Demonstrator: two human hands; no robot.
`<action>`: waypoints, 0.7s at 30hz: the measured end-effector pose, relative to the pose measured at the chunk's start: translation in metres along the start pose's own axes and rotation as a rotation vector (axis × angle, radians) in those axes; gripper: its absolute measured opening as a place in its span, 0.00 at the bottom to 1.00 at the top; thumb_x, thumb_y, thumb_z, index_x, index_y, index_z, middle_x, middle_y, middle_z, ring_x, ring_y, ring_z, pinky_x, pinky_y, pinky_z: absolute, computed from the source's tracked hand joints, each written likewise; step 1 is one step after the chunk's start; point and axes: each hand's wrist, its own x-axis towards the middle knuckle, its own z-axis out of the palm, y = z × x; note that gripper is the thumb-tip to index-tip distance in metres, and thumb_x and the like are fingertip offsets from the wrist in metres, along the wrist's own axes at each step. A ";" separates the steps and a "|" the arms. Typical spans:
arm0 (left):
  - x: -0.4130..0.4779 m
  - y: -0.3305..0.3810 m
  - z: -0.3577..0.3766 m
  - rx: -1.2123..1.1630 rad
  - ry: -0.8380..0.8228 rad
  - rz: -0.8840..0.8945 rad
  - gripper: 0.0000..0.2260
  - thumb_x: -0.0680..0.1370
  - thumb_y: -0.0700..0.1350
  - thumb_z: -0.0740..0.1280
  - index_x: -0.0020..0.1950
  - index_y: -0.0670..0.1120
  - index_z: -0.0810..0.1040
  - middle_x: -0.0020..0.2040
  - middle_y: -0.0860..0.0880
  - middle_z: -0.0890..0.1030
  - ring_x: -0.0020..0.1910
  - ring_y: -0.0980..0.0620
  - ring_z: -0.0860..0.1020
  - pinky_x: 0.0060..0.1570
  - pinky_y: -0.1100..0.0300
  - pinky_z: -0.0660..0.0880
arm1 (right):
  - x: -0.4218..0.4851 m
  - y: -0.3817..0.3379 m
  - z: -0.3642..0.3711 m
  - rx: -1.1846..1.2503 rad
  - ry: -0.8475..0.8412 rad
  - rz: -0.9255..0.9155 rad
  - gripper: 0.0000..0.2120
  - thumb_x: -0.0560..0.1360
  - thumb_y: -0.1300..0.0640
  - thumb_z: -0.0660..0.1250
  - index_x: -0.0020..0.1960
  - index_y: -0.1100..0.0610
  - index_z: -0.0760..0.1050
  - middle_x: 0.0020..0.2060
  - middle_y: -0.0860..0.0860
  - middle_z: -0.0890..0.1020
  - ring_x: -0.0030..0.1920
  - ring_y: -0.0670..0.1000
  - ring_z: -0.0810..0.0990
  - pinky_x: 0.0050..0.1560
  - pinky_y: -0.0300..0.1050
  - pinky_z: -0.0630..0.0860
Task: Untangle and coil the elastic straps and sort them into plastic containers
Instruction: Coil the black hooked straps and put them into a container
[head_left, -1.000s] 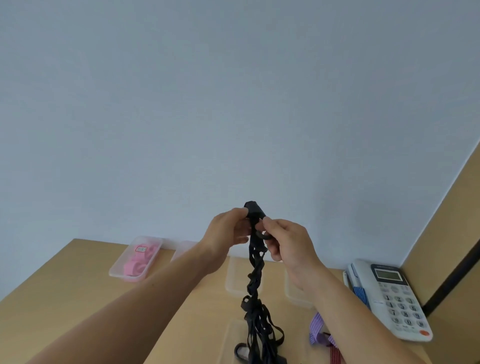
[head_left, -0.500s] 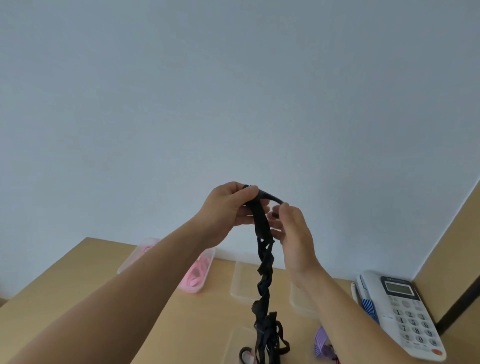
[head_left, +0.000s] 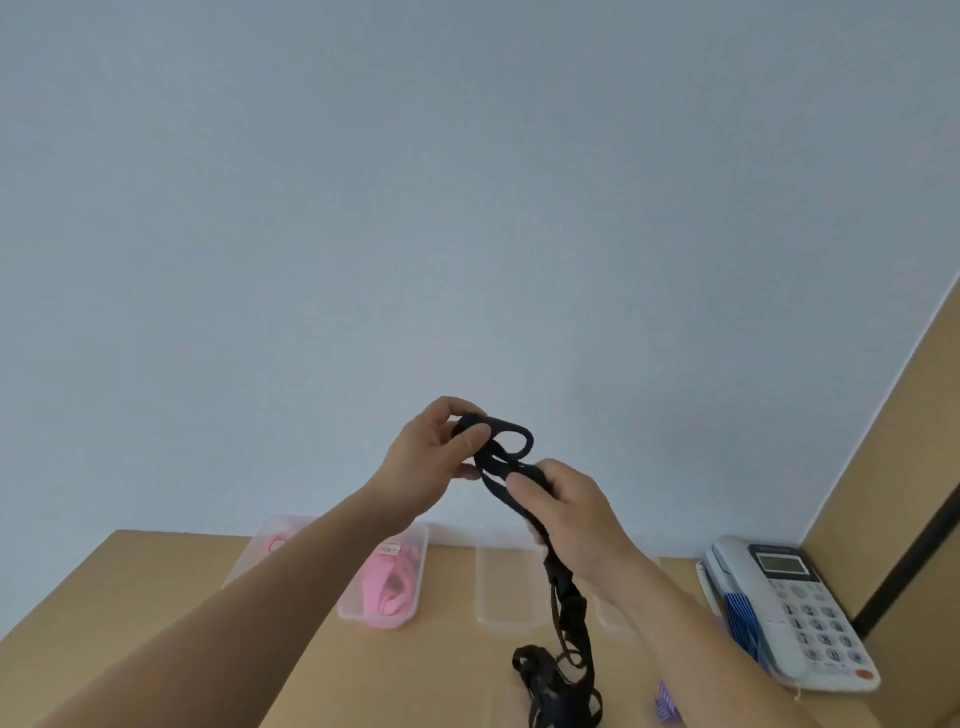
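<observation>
Between the 2 hands a loop of the black strap (head_left: 574, 608) has opened wider than it was half a second ago, and the right hand (head_left: 576, 514) now sits lower on the strap than the left. The left hand (head_left: 436, 452) pinches the strap's upper end between thumb and curled fingers, with the loop jutting out to its right. The right hand has its fingers curled round the strap just below that loop, gripping it. From there the strap hangs down in front of the right wrist in a kinked, twisted run, and its tangled lower end reaches the table (head_left: 156, 597) near the bottom edge of the view. Behind the left forearm stands a plastic container (head_left: 423, 566) with a coiled pink strap (head_left: 387, 582) inside; a further container with pink in it (head_left: 270, 540) is mostly hidden by the same arm. Right of these, a clear tray (head_left: 501, 587) stands by the wall, and another clear tray (head_left: 615, 623) is partly covered by the right forearm. A white telephone (head_left: 800, 608) sits at the table's right end, with a blue striped strap (head_left: 740, 618) draped along its left side. A bit of purple striped strap (head_left: 667, 709) shows near the bottom edge. The table is light wood, set against a pale blue-grey wall (head_left: 467, 208), with a wooden panel (head_left: 909, 467) on the right.
</observation>
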 end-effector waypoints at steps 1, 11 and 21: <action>-0.002 -0.004 -0.004 0.069 -0.031 -0.011 0.04 0.81 0.42 0.66 0.55 0.45 0.76 0.48 0.44 0.85 0.48 0.47 0.83 0.46 0.53 0.80 | 0.002 -0.002 -0.001 0.004 0.050 -0.019 0.17 0.75 0.46 0.67 0.44 0.60 0.72 0.27 0.48 0.76 0.29 0.47 0.73 0.35 0.45 0.71; -0.005 -0.008 -0.017 0.319 -0.296 -0.041 0.03 0.81 0.43 0.63 0.53 0.46 0.72 0.41 0.48 0.83 0.35 0.49 0.81 0.35 0.56 0.74 | 0.019 -0.016 -0.020 -0.234 0.058 -0.135 0.10 0.70 0.47 0.75 0.44 0.51 0.78 0.31 0.41 0.81 0.27 0.40 0.75 0.27 0.29 0.68; 0.011 0.013 -0.007 -0.040 -0.067 -0.058 0.02 0.80 0.37 0.63 0.50 0.39 0.70 0.40 0.39 0.82 0.35 0.45 0.82 0.36 0.53 0.78 | 0.010 -0.003 -0.016 -0.091 0.059 -0.053 0.22 0.65 0.40 0.74 0.50 0.53 0.74 0.34 0.43 0.78 0.34 0.42 0.78 0.39 0.38 0.74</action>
